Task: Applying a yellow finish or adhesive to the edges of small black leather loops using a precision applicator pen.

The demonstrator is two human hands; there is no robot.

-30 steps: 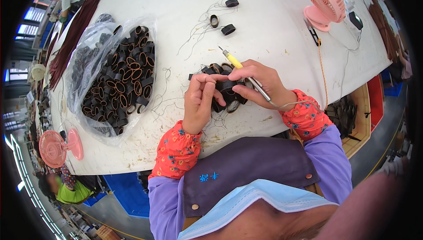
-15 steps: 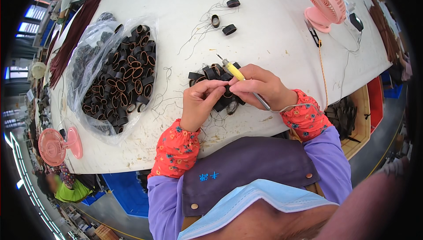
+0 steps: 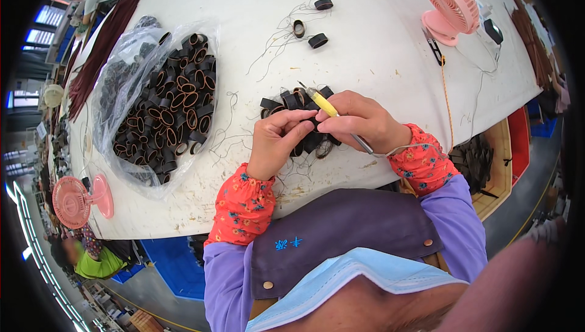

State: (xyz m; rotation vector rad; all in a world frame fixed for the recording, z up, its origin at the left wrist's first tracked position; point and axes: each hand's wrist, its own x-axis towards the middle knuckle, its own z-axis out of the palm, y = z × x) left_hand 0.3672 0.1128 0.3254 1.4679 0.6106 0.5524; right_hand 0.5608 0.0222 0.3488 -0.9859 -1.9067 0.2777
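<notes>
In my right hand (image 3: 368, 121) is a pen-shaped tool with a yellow grip (image 3: 325, 105), a thin metal tip and a cable running back past my wrist. The tip points away from me, up and to the left. My left hand (image 3: 274, 140) is closed in a pinch, its fingertips almost meeting those of my right hand. What it pinches is too small or hidden to make out. Under and behind both hands lies a small heap of black loops (image 3: 269, 105), partly covered by my fingers, with loose threads around it.
Left of my hands lies a clear plastic bag (image 3: 204, 33) full of black loops. Farther off are three single loops (image 3: 317, 40) with long threads. A pink fan (image 3: 448, 3) and snips (image 3: 436, 50) on an orange cord sit right; another pink fan (image 3: 73, 202) is left.
The pen-shaped tool has tilted slightly, its tip now a little lower and nearer the heap. Both hands stay in almost the same place.
</notes>
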